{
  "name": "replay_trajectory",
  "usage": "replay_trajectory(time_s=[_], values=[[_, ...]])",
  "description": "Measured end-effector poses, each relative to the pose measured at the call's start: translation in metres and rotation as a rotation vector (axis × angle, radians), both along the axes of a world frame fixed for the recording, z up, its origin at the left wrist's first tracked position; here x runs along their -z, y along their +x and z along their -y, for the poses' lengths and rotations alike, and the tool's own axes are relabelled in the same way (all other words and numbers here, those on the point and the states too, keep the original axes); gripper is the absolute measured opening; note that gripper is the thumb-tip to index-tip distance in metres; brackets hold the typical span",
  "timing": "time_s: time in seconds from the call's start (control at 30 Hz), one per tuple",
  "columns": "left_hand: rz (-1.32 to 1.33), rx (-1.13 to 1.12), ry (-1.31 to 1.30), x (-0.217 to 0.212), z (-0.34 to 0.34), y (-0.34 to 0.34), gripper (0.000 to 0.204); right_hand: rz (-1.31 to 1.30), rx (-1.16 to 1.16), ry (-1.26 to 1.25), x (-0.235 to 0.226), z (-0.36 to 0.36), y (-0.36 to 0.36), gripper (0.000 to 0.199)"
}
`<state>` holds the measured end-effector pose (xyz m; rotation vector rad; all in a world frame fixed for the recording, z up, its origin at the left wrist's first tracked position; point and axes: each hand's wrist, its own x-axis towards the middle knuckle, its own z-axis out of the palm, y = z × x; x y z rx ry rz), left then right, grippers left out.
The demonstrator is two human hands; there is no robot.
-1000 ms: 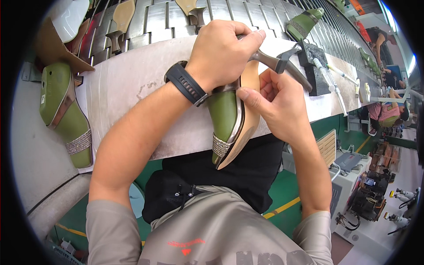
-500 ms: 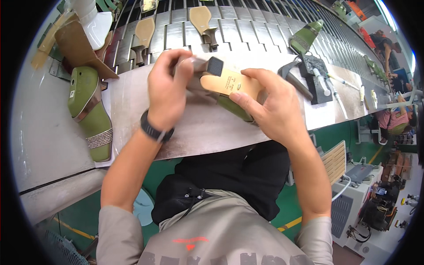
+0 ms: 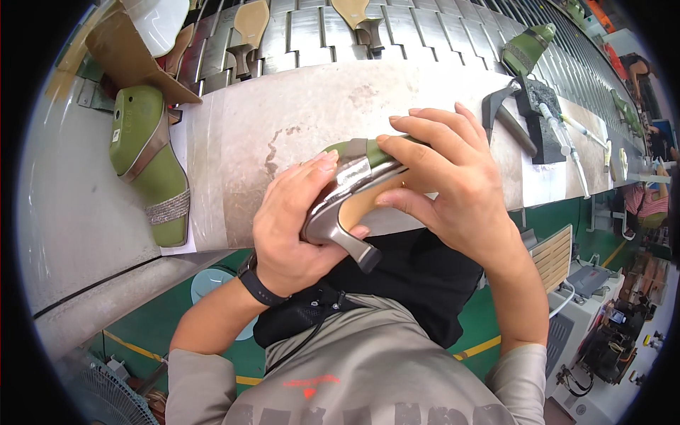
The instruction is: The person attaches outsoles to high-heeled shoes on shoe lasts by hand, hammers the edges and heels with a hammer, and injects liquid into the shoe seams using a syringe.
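Both hands held one high-heeled shoe (image 3: 350, 195) over the near edge of the workbench (image 3: 283, 134), in front of the torso. The shoe had a green upper, a metallic silver heel cup and stiletto heel, and a tan sole; it lay on its side, heel pointing down toward the person. The left hand (image 3: 294, 227) was wrapped around the heel end, fingers closed on it. The right hand (image 3: 446, 180) covered the front part, fingers spread and pressing down, thumb on the sole.

Counts: one shoe in hand; a second green shoe (image 3: 149, 163) lay on the bench at left, well apart; a third green shoe (image 3: 528, 46) stood up at the far right of the slatted conveyor (image 3: 312, 32). Two tan soles with heels (image 3: 248, 32) sat on the conveyor slats. One hammer (image 3: 506, 117) lay just beside a dark block (image 3: 538, 117) to the right.

The toe of the held shoe was hidden under the right hand. Items further right on the bench were too small to make out. A black wristband (image 3: 258, 287) was on the left wrist.
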<state>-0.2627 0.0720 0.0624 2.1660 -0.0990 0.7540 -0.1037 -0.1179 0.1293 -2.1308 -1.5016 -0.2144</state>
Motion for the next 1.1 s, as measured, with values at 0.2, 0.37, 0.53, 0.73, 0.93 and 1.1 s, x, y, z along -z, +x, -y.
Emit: replay_trajectory(time_s=[0.2,0.37,0.53,0.73,0.93,1.1], values=[[-0.089,-0.006,0.153,-0.016,0.005,0.001,0.065,-0.004,-0.054,0.021,0.013,0.000,0.004,0.056],[-0.067,-0.016,0.145,-0.010,0.005,0.004,0.062,-0.001,-0.073,0.007,0.015,0.000,0.009,0.058],[-0.049,-0.025,0.128,-0.008,0.007,0.002,0.058,-0.004,-0.073,-0.008,0.014,-0.001,0.007,0.055],[-0.057,0.040,0.206,-0.008,0.003,0.001,0.061,-0.049,-0.038,-0.040,0.007,-0.001,0.002,0.051],[-0.066,-0.016,0.114,-0.006,0.008,-0.002,0.060,-0.161,0.000,-0.116,-0.007,-0.007,-0.002,0.049],[-0.044,0.015,0.180,-0.005,0.008,0.000,0.062,-0.224,0.034,-0.156,-0.015,-0.014,-0.003,0.049]])
